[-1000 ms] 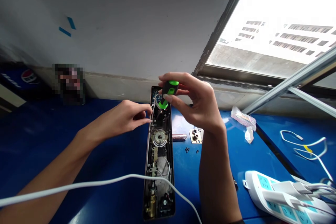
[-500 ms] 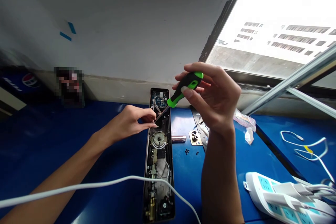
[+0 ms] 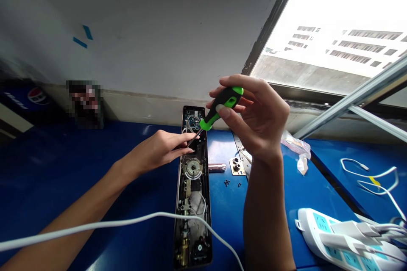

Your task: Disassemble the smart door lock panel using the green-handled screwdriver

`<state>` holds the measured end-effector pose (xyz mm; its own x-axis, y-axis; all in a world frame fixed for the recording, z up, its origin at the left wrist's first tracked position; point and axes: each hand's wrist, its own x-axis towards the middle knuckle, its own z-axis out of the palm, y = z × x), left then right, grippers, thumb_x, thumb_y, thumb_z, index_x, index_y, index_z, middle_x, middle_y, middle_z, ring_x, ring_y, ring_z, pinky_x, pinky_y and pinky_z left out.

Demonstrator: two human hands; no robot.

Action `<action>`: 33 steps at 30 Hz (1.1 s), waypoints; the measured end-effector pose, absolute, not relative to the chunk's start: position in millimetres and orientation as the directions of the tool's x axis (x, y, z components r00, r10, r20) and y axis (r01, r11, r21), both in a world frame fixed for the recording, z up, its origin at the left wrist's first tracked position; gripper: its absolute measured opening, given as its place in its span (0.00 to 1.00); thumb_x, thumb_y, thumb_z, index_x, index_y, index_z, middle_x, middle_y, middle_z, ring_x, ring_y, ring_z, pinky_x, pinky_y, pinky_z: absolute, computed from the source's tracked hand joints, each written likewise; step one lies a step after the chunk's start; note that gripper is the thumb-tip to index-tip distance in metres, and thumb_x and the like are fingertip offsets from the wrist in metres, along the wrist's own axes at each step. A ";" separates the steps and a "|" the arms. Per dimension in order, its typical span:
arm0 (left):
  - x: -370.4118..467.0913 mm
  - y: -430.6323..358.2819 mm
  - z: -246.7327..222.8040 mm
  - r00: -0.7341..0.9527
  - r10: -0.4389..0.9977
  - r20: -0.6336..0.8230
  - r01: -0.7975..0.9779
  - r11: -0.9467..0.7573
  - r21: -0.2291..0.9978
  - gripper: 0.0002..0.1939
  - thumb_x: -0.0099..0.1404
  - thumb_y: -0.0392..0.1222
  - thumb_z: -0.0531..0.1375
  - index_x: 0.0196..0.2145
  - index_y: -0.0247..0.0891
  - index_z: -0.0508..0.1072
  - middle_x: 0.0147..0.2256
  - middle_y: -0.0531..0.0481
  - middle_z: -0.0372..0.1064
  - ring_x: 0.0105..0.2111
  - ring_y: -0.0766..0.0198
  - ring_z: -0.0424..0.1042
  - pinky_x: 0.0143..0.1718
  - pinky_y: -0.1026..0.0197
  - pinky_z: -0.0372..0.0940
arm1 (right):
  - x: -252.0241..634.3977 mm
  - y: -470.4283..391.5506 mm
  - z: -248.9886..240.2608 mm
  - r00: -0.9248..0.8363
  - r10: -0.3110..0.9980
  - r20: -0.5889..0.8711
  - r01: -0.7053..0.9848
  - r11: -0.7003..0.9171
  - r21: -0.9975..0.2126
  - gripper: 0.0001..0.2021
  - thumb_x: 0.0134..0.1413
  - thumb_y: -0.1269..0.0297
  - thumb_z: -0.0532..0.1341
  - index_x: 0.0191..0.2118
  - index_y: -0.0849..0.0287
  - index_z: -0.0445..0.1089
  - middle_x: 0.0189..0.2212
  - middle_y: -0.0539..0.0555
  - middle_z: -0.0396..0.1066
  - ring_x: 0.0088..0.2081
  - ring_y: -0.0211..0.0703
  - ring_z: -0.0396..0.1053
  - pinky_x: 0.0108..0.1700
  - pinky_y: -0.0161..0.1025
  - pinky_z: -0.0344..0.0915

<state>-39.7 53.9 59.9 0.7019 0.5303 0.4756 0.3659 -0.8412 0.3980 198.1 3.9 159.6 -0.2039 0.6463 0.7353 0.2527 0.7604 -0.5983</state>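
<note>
A long dark open housing (image 3: 193,186) lies upright in view on the blue table, with a circuit board (image 3: 194,119) at its far end and a round metal part (image 3: 193,168) below. My right hand (image 3: 257,114) holds a green and black screwdriver (image 3: 224,105) by its handle, the shaft slanting down left into the housing. My left hand (image 3: 168,146) reaches over the housing's left edge, its thumb and fingers around the screwdriver's tip. Whatever else lies between those fingertips is hidden.
Right of the housing are a metal tube (image 3: 217,168), a small plate (image 3: 237,166) and several black screws (image 3: 227,183). A white cable (image 3: 143,219) crosses the front. A power strip (image 3: 343,237) sits at the lower right, below a plastic bag (image 3: 295,144).
The screwdriver and my right hand have shifted slightly left and down. My left hand's fingers have straightened and reach a little further right beside the shaft.
</note>
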 end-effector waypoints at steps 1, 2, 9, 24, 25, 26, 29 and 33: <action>-39.3 53.4 60.2 0.701 0.536 0.470 0.369 -0.837 0.403 0.22 0.73 0.43 0.63 0.63 0.40 0.72 0.43 0.48 0.82 0.38 0.62 0.82 0.39 0.66 0.72 | 198.1 2.1 161.7 -0.206 0.656 0.726 0.256 0.753 -0.607 0.17 0.61 0.65 0.67 0.53 0.38 0.74 0.51 0.52 0.78 0.54 0.59 0.78 0.46 0.58 0.84; -39.0 53.0 60.4 0.697 0.543 0.467 0.371 -0.832 0.414 0.22 0.74 0.43 0.63 0.63 0.41 0.71 0.44 0.48 0.82 0.39 0.62 0.82 0.40 0.66 0.72 | 197.9 0.4 163.5 -0.201 0.664 0.721 0.261 0.745 -0.614 0.17 0.61 0.66 0.67 0.53 0.38 0.75 0.50 0.52 0.78 0.55 0.59 0.77 0.47 0.58 0.84; -36.9 51.8 61.8 0.683 0.579 0.446 0.390 -0.805 0.447 0.20 0.74 0.43 0.62 0.61 0.42 0.70 0.37 0.53 0.77 0.33 0.66 0.77 0.36 0.66 0.69 | 198.2 0.4 163.1 -0.189 0.656 0.730 0.259 0.751 -0.608 0.17 0.63 0.67 0.66 0.53 0.37 0.74 0.48 0.50 0.78 0.55 0.58 0.77 0.47 0.59 0.83; -34.7 50.3 60.7 0.687 0.524 0.503 0.366 -0.848 0.384 0.20 0.75 0.45 0.62 0.61 0.41 0.68 0.34 0.54 0.75 0.30 0.67 0.75 0.33 0.67 0.66 | 201.5 4.7 161.5 -0.189 0.643 0.742 0.271 0.760 -0.590 0.17 0.62 0.65 0.67 0.53 0.35 0.73 0.49 0.50 0.78 0.54 0.57 0.77 0.46 0.58 0.83; -34.6 49.9 60.7 0.688 0.523 0.503 0.365 -0.849 0.382 0.20 0.75 0.45 0.62 0.61 0.40 0.68 0.33 0.54 0.75 0.30 0.67 0.75 0.33 0.67 0.66 | 201.4 6.3 159.9 -0.187 0.636 0.749 0.283 0.765 -0.578 0.17 0.62 0.65 0.67 0.54 0.36 0.73 0.49 0.51 0.78 0.54 0.57 0.77 0.46 0.57 0.83; -34.4 49.6 60.7 0.689 0.522 0.503 0.364 -0.849 0.382 0.20 0.74 0.45 0.62 0.61 0.40 0.68 0.33 0.54 0.75 0.30 0.67 0.75 0.33 0.67 0.66 | 201.3 8.2 158.1 -0.185 0.628 0.756 0.301 0.769 -0.565 0.17 0.63 0.64 0.67 0.54 0.37 0.72 0.50 0.51 0.77 0.53 0.56 0.77 0.46 0.57 0.83; -33.3 48.8 60.0 0.685 0.520 0.510 0.355 -0.850 0.389 0.19 0.74 0.45 0.62 0.60 0.41 0.68 0.32 0.55 0.76 0.28 0.67 0.75 0.31 0.67 0.66 | 200.8 14.2 153.0 -0.169 0.601 0.782 0.343 0.779 -0.525 0.17 0.62 0.61 0.68 0.55 0.38 0.71 0.52 0.51 0.76 0.51 0.55 0.77 0.44 0.54 0.83; -31.3 47.7 58.6 0.643 0.519 0.563 0.349 -0.853 0.388 0.19 0.74 0.45 0.63 0.60 0.44 0.68 0.33 0.55 0.78 0.28 0.68 0.76 0.30 0.68 0.67 | 200.2 20.4 149.5 -0.091 0.567 0.819 0.332 0.793 -0.512 0.17 0.57 0.57 0.73 0.51 0.40 0.72 0.51 0.50 0.75 0.44 0.50 0.78 0.40 0.48 0.83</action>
